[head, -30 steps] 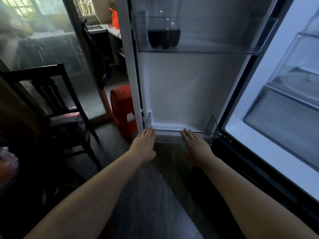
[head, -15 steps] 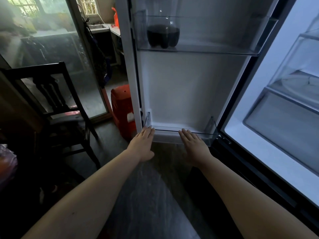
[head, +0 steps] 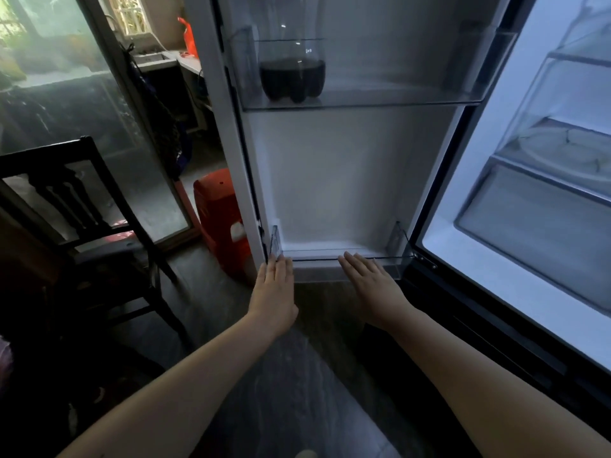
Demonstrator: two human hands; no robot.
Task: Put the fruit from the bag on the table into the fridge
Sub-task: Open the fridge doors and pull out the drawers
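Fingers straight and empty as before, left hand and right hand still at door bin.

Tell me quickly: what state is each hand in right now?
Left hand: open, fingers straight, holding nothing.
Right hand: open, fingers straight, holding nothing.

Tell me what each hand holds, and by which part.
Nothing. The left hand and right hand lie flat, fingers straight, fingertips at the door bin rim.
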